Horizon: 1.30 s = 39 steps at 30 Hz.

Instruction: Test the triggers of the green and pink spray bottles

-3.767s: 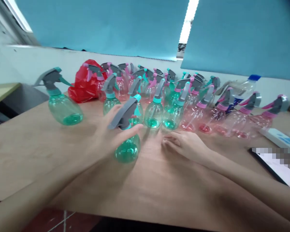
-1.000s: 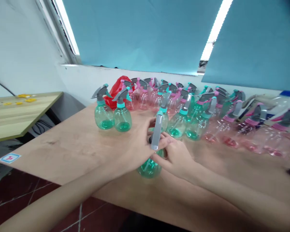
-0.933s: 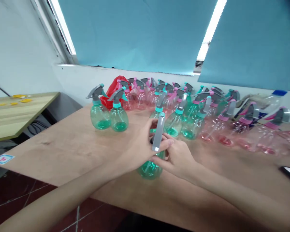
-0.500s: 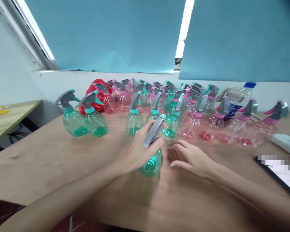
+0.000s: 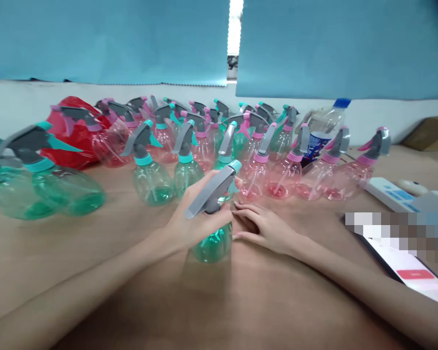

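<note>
Head view: the right hand [image 5: 266, 228] has come away from the green-tinted spray bottle [image 5: 213, 247] that both hands closed around a second ago, so the left hand [image 5: 199, 214] alone bears it now. That grip is narrow and firm, the fingers wrapped around the neck just under the grey sprayer head [image 5: 209, 192], which points up and to the left. The bottle stands in front of the person, near the middle of the wooden tabletop [image 5: 95, 287]; whether its base touches the wood cannot be told. The right hand lies open and holds nothing, its fingers just beside the bottle. Behind stands a crowd of upright green spray bottles [image 5: 151, 183] and pink spray bottles [image 5: 277, 183], with a red plastic bag [image 5: 67, 131] at the left and a white remote control [image 5: 389, 194] and a phone [image 5: 405, 257] at the right.
</note>
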Each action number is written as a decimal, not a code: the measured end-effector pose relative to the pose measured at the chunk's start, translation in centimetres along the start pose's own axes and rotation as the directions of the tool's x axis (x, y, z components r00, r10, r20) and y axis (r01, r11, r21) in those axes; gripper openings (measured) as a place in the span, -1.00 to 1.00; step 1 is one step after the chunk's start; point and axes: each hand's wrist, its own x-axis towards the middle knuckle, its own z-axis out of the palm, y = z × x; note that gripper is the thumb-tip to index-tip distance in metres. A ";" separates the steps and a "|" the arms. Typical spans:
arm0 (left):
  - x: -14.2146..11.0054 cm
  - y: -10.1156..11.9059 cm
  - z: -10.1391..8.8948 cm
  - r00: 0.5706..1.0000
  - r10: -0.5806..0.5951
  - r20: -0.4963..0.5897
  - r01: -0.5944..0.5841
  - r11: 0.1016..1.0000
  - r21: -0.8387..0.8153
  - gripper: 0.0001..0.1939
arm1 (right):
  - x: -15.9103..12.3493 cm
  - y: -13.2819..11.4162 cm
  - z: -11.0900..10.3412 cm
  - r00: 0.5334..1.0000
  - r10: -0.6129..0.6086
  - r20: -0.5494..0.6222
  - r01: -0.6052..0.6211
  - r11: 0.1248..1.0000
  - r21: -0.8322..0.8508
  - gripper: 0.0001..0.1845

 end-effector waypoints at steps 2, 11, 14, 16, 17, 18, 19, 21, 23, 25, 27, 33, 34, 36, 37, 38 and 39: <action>0.3 0.1 0.0 1.000 -0.014 0.013 0.014 1.000 0.007 -0.67 | 0.4 -0.1 0.0 1.000 0.008 -0.018 -0.008 1.000 -0.003 -0.45; 0.5 0.1 -0.1 0.999 0.037 0.003 -0.037 0.999 0.027 -0.75 | 0.7 -0.2 0.0 0.999 0.000 -0.040 0.000 1.000 0.006 -0.53; 0.3 0.0 -0.2 1.000 0.025 0.013 -0.026 0.997 0.068 -0.79 | 0.6 -0.1 0.1 0.999 0.001 -0.034 -0.001 1.000 0.010 -0.51; 0.2 0.0 -0.4 1.000 -0.008 0.010 0.007 0.997 0.083 -0.81 | 0.6 0.0 0.2 1.000 0.000 -0.030 0.000 1.000 0.014 -0.50; 0.2 0.1 -0.4 1.000 -0.018 0.007 0.017 0.996 0.084 -0.83 | 0.6 0.0 0.2 1.000 -0.001 -0.031 0.001 1.000 0.016 -0.50; 0.2 0.2 -0.4 1.000 -0.024 0.002 0.023 0.996 0.086 -0.85 | 0.6 0.0 0.2 0.999 -0.001 -0.033 0.002 1.000 0.017 -0.49; 0.2 0.3 -0.5 1.000 -0.024 -0.007 0.025 0.996 0.089 -0.88 | 0.6 0.0 0.2 0.999 -0.001 -0.035 0.001 1.000 0.018 -0.50; 0.1 0.4 -0.6 0.999 -0.025 -0.026 0.028 0.995 0.094 -0.92 | 0.6 0.0 0.2 0.999 -0.001 -0.038 0.001 1.000 0.020 -0.50; 0.1 0.4 -0.7 0.999 -0.028 -0.030 0.030 0.996 0.089 -0.93 | 0.5 0.0 0.2 0.999 -0.002 -0.035 0.003 1.000 0.017 -0.50; 0.0 0.1 -0.8 1.000 -0.022 -0.016 0.023 0.997 0.069 -0.90 | 0.5 0.0 0.2 0.999 -0.002 -0.034 0.003 1.000 0.015 -0.50; 0.0 -0.2 -0.8 1.000 -0.018 0.014 0.017 0.999 0.036 -0.82 | 0.5 0.0 0.2 0.999 -0.001 -0.034 0.002 1.000 0.017 -0.50; 0.3 -0.5 -0.2 0.999 0.052 -0.009 -0.052 0.999 -0.011 -0.70 | 0.3 0.1 0.3 1.000 0.006 -0.017 -0.006 1.000 0.018 -0.48; 0.3 -0.4 -0.1 0.998 0.052 -0.024 -0.052 0.999 -0.003 -0.70 | 0.3 0.1 0.3 1.000 0.002 -0.020 -0.002 1.000 0.020 -0.48; 0.3 -0.4 0.0 0.999 0.032 -0.033 -0.032 0.999 0.011 -0.70 | 0.2 0.2 0.4 1.000 -0.005 -0.026 0.006 1.000 0.024 -0.49; 0.3 -0.4 0.0 0.999 0.015 -0.029 -0.015 1.000 0.018 -0.70 | 0.2 0.2 0.4 1.000 -0.005 -0.029 0.006 1.000 0.025 -0.49; 0.3 -0.4 0.0 1.000 -0.001 -0.023 0.002 1.000 0.028 -0.70 | 0.2 0.2 0.4 0.999 -0.005 -0.032 0.006 1.000 0.025 -0.49; 0.2 -0.5 -0.1 1.000 -0.012 -0.016 0.012 0.999 0.037 -0.69 | 0.2 0.2 0.4 0.999 -0.005 -0.033 0.006 1.000 0.026 -0.49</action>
